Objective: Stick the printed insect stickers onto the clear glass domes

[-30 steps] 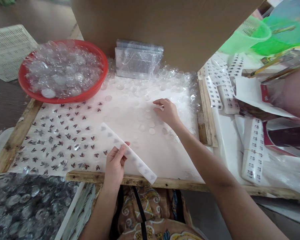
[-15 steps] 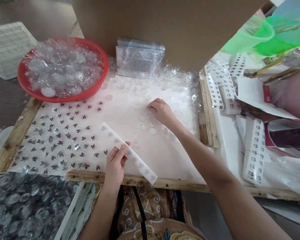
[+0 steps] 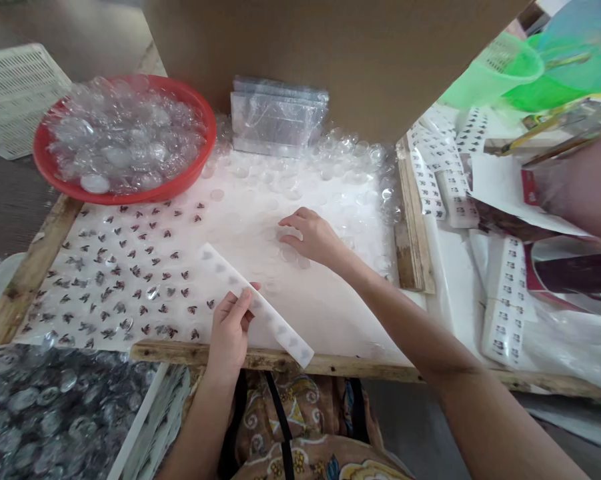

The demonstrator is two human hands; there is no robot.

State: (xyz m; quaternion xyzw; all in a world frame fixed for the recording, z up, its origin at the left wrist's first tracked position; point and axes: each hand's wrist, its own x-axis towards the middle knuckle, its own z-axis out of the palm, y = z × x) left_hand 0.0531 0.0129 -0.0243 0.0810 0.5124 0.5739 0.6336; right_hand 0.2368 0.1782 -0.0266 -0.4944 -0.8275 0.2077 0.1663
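Note:
My left hand [image 3: 231, 328] pinches a white strip of stickers [image 3: 283, 331] near its middle. Faint grey shapes show through the strip, which slants above the front of the white work surface [image 3: 325, 313]. Over the middle of that surface is my right hand [image 3: 316, 239], its thumb and forefinger apart and nothing visible held between them. Small clear round pieces [image 3: 303, 263] lie under and beside its fingers; whether the fingertips touch one, I cannot tell. To the left, several clear pieces with dark winged prints [image 3: 136, 271] lie in loose rows.
A red basin [image 3: 207, 143] heaped with clear pieces stands at the back left. Behind the surface rises a cardboard box [image 3: 325, 47], with clear plastic packs [image 3: 275, 120] against it. Wooden strips [image 3: 330, 368] edge the surface. Sticker strips [image 3: 505, 300] lie on the right.
My right hand has shifted slightly left and toward me, and its thumb and forefinger have spread apart. The left hand keeps the sticker strip in nearly the same place.

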